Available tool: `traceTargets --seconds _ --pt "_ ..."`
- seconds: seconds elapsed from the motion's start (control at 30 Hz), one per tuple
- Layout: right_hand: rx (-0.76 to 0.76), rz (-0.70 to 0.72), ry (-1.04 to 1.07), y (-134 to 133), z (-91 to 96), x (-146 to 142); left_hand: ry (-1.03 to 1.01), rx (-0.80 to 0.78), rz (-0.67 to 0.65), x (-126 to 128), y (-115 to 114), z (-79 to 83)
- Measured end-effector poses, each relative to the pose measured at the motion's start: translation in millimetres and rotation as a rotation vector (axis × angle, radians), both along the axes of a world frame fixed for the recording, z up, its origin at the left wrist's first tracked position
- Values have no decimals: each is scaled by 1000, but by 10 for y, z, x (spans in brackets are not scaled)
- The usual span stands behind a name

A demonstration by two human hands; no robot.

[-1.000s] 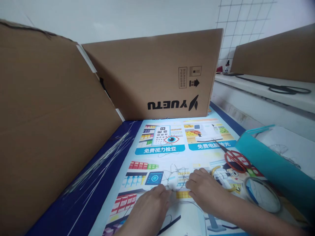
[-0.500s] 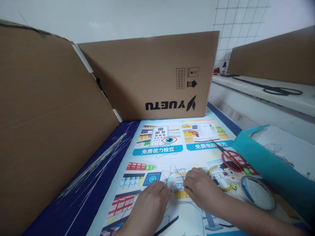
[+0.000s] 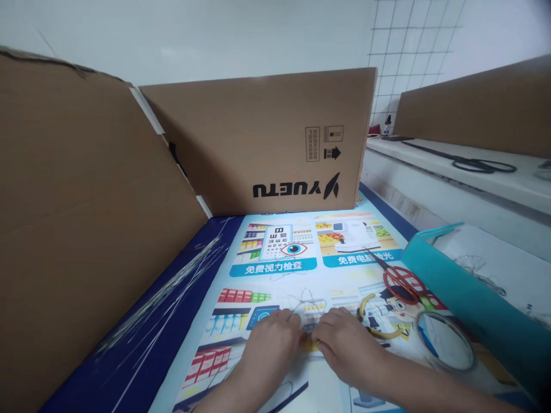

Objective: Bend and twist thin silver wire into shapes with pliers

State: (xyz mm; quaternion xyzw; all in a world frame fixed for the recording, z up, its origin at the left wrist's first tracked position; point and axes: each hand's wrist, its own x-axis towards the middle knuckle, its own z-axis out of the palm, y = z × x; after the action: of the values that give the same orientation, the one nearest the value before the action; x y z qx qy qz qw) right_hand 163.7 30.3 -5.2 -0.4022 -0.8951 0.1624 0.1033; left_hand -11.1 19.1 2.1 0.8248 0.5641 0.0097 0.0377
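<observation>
A thin wire (image 3: 307,300), bent into a star-like outline, rises just beyond my fingers over the printed sheet (image 3: 275,282). My left hand (image 3: 275,341) is closed at its near left side, with the fingertips curled under and hidden. My right hand (image 3: 343,339) is closed at the right side of the same wire, thumb and fingers pinched together. Only a small gap separates the two hands. Beside my right hand lie yellow-handled pliers (image 3: 383,334), red-handled scissors (image 3: 402,284) and a roll of clear tape (image 3: 445,339).
A bundle of straight wires (image 3: 167,295) lies on the dark blue surface at left. Cardboard panels (image 3: 241,132) stand at the left and back. A teal box (image 3: 469,287) holding bent wire pieces is at right. Black scissors (image 3: 477,165) rest on the white ledge (image 3: 527,184).
Both hands have drawn closer together at the wire, the right moving left and slightly down, the left slightly right and up. The view has tilted up a little.
</observation>
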Motion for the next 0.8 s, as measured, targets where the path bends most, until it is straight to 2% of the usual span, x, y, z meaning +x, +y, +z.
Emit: traceTargets --seconds 0.13,0.3,0.57,0.8 --pt "-59 8 107 28 -50 8 14 -9 26 25 38 -2" --pt "-46 65 176 25 -87 -3 -20 -18 64 28 54 -12" --pt "-59 117 214 34 -43 37 -104 -84 94 -16 30 44" --pt "-28 139 399 35 -51 61 -191 -127 77 -90 25 67"
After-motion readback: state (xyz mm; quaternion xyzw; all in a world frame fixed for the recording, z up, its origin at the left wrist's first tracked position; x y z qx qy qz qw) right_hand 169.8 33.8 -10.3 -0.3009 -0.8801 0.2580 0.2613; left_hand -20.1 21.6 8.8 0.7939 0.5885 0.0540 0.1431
